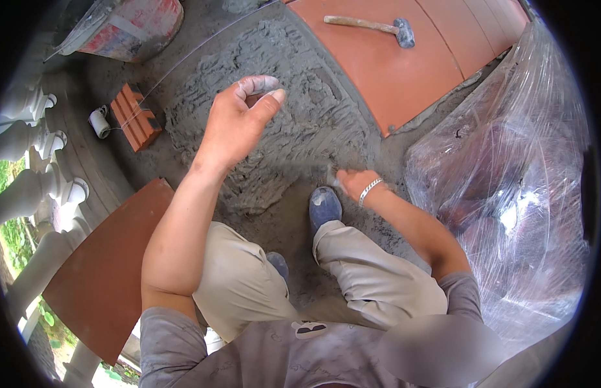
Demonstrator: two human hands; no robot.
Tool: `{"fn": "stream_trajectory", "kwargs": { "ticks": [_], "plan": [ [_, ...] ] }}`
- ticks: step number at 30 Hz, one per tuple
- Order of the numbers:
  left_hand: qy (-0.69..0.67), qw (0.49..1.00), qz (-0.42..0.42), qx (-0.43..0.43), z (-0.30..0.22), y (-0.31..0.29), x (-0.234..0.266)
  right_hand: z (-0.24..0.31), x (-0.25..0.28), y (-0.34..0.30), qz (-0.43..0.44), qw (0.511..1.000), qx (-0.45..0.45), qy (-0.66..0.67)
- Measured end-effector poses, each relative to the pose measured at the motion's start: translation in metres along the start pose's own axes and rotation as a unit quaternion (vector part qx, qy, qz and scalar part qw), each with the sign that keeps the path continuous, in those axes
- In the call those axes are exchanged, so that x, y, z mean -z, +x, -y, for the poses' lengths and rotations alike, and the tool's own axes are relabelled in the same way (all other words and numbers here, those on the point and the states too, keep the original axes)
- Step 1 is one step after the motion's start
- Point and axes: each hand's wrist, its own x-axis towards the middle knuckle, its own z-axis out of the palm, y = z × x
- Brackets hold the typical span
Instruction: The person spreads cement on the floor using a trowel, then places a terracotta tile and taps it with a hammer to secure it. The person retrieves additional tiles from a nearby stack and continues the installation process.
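Observation:
My left hand [243,115] is raised over a bed of wet grey mortar [294,84]. Nothing is in it; its loosely curled fingers stand apart from the thumb, and the fingertips are smeared with grey. Near the mortar's lower right edge, my right hand [356,182], with a silver bracelet at the wrist, is closed round the handle of what looks like a trowel [299,171]. Motion smears its flat blade, which points left low over the mortar, so its outline is unclear. Ridges and furrows mark the mortar's surface.
Red-brown tiles [384,64] lie at the far right, bearing a mallet [378,26]. Plastic-wrapped goods [507,213] stand at right. At left are a loose tile [113,271], a brick [135,118], a string spool [100,123] and balusters [29,194]. A bucket [129,32] stands far left; string [203,40] crosses there.

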Motion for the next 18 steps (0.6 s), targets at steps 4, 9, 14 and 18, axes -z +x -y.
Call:
{"fn": "stream_trajectory", "kwargs": {
  "ticks": [4, 9, 14, 18],
  "plan": [
    [0.011, 1.0, -0.005, -0.024, 0.0, -0.001, -0.003, 0.007, 0.008, -0.011, 0.012, 0.997, 0.069, -0.02],
    [-0.008, 0.999, 0.011, -0.044, 0.005, -0.01, -0.003, 0.028, 0.016, -0.027, 0.022, 0.996, 0.011, 0.089],
    [-0.015, 1.0, -0.016, -0.001, 0.004, -0.016, 0.018, 0.021, 0.029, -0.01, 0.096, 0.991, -0.019, 0.091],
    [-0.022, 0.999, -0.025, -0.012, 0.006, -0.024, 0.026, -0.025, 0.048, 0.018, 0.004, 0.981, -0.16, 0.106]
  ]
}}
